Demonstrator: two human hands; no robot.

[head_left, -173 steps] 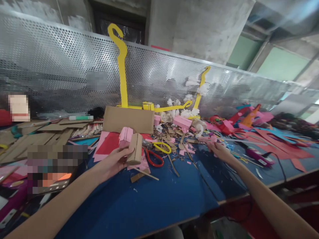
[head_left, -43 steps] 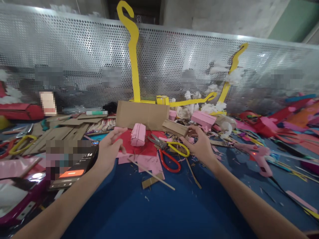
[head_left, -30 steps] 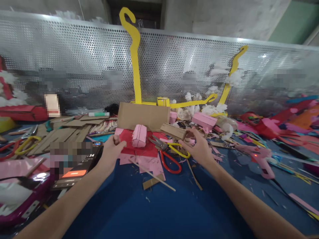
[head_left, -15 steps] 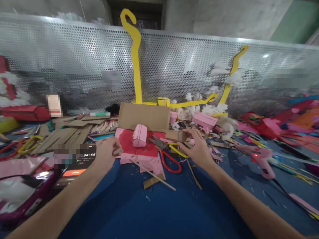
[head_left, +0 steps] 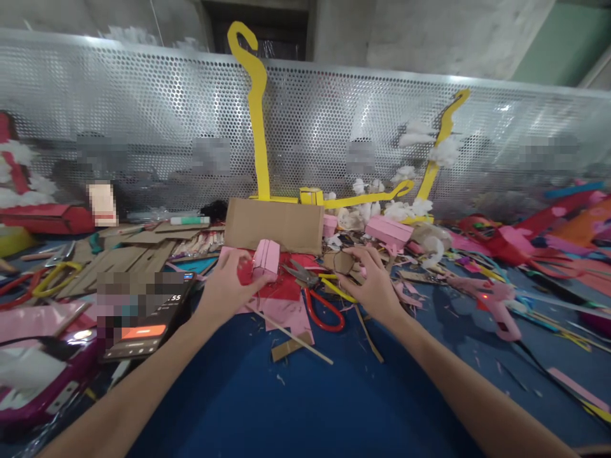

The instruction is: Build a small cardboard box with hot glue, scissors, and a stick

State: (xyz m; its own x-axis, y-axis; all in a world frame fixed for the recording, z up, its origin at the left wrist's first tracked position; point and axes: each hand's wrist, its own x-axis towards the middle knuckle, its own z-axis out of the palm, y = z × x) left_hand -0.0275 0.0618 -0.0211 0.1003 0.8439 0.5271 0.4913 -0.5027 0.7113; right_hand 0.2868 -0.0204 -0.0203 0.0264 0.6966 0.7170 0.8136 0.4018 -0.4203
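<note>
My left hand (head_left: 229, 286) is beside a small pink paper box (head_left: 268, 256), its fingers curved and apart. The thumb reaches across the box's lower front edge, and red paper shows between thumb and fingers. Whether the fingertips touch the box I cannot tell. Under the box lie a red sheet (head_left: 286, 291) and pink paper (head_left: 290, 315). My right hand (head_left: 372, 280) pinches a small many-sided piece of brown cardboard (head_left: 344, 261) between thumb and fingers. Scissors (head_left: 324, 312) with red and yellow handles lie between my hands, blades slightly apart.
Behind stands a cardboard panel (head_left: 274, 226) with a tall yellow hook shape (head_left: 258, 127) beyond it. A pink glue gun (head_left: 496, 302) lies at right. At left are a phone (head_left: 153, 324) and cardboard strips (head_left: 124, 261). A thin stick (head_left: 296, 337) lies in front.
My left hand has moved right, from beside the phone to the pink box, and its fingers have spread. My right hand stays near the same spot with the cardboard piece, now turned slightly.
</note>
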